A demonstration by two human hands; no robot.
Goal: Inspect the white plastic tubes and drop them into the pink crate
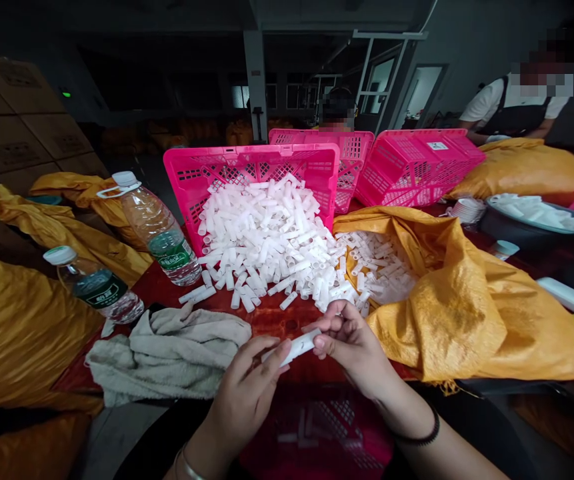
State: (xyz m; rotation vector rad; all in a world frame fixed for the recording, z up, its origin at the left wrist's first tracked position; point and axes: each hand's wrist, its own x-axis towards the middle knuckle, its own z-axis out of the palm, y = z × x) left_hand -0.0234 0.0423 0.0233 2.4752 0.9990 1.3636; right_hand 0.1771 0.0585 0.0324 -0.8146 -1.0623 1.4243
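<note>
Both of my hands meet over the near edge of the red table [271, 320]. My left hand [247, 393] and my right hand [349, 343] pinch the two ends of one small white plastic tube [299, 347] between fingers and thumbs. Just beyond them lies a big pile of the same white tubes [267, 240], spilling out of a tipped pink basket [251, 167]. More tubes [377, 267] lie in the open mouth of a yellow woven sack [467, 307] to my right.
A grey cloth [171, 353] lies left of my hands, with two water bottles [159, 230] [94, 283] behind it. More pink baskets [417, 163], yellow sacks and cardboard boxes [11, 127] ring the table. A pink crate [317, 433] sits under my arms. Another person [517, 107] works at the far right.
</note>
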